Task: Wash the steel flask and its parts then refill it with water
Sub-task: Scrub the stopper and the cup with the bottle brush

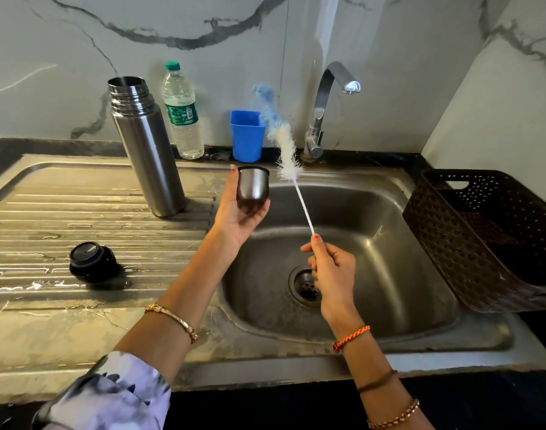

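The steel flask [147, 150] stands uncapped and upright on the steel draining board, left of the sink basin [374, 243]. Its black stopper [91, 260] lies on the wet board nearer to me. My left hand [237, 212] holds the flask's small steel cup lid [253, 184] upright over the basin's left edge. My right hand [330, 268] grips the thin white handle of a bottle brush [285, 147] over the basin. The brush's white and blue bristles point up and away, just right of the cup and apart from it.
A plastic water bottle [183, 113] and a blue cup [246, 135] stand against the marble wall behind the sink. The tap [322, 110] rises at the back with no water running. A dark woven basket [488, 237] sits on the counter right of the basin.
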